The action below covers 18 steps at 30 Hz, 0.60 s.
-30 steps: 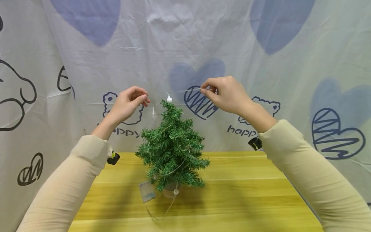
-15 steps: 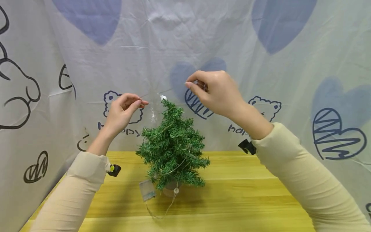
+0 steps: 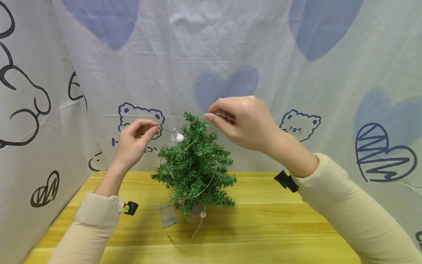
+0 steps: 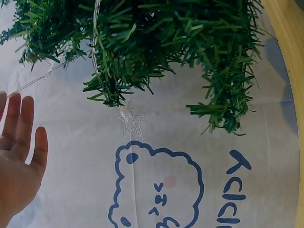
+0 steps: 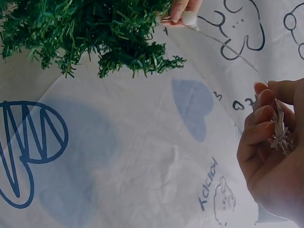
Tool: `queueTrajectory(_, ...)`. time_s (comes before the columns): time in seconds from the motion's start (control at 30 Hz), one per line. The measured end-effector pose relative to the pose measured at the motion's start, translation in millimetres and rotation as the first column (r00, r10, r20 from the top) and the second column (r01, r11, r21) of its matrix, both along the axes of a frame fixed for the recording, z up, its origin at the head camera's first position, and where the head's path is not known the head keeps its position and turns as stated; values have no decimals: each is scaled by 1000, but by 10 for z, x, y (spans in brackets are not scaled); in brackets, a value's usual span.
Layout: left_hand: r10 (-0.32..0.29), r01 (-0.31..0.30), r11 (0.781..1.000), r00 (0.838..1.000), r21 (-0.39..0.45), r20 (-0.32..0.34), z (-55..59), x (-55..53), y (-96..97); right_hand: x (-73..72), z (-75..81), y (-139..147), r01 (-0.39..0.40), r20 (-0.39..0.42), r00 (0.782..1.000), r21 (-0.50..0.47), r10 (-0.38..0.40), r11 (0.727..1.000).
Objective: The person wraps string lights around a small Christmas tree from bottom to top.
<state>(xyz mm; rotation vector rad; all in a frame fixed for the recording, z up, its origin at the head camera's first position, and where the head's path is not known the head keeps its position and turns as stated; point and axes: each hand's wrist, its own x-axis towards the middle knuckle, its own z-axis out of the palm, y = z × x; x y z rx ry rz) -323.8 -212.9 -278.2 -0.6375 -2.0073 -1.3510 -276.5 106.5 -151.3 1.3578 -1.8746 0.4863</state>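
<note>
A small green artificial Christmas tree (image 3: pixel 197 161) stands upright on the table between the hands. My left hand (image 3: pixel 130 146), to the left of the treetop, pinches the thin wire of a string of lights (image 4: pixel 29 87) between thumb and finger. A white ball (image 3: pixel 179 138) hangs on that wire beside the tree's upper left side. To the right of the treetop, my right hand (image 3: pixel 248 121) pinches the same wire (image 5: pixel 237 54). A clear spiky ornament (image 5: pixel 281 138) sits within its curled fingers. Lower on the tree, a clear star (image 4: pixel 132 121) dangles from the branches.
A clear battery box (image 3: pixel 167 215) lies on the wooden table (image 3: pixel 280 220) in front of the tree. Its wire runs past a white disc-shaped piece (image 3: pixel 203 214) up into the branches. A printed cloth (image 3: pixel 211 44) hangs behind and on the left.
Both hands have come down, the left also leftward and the right leftward toward the treetop. The white ball has dropped from above the tip to its upper left side.
</note>
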Motion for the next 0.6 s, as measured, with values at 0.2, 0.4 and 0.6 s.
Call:
queueTrajectory(0.2, -24, 21, 999, 996, -38, -80, -71, 96, 25, 129, -111, 63, -37, -5, 999, 39, 37, 999)
queueTrajectory(0.4, -22, 9, 996, 988, -87, -156, -136, 140, -5, 268, -267, 108, -111, 38, 993, 93, 108, 989)
queueTrajectory(0.6, -57, 33, 990, 982, -134, -180, -173, 193, -39, 407, -432, 142, -159, 110, 984, 166, 142, 973)
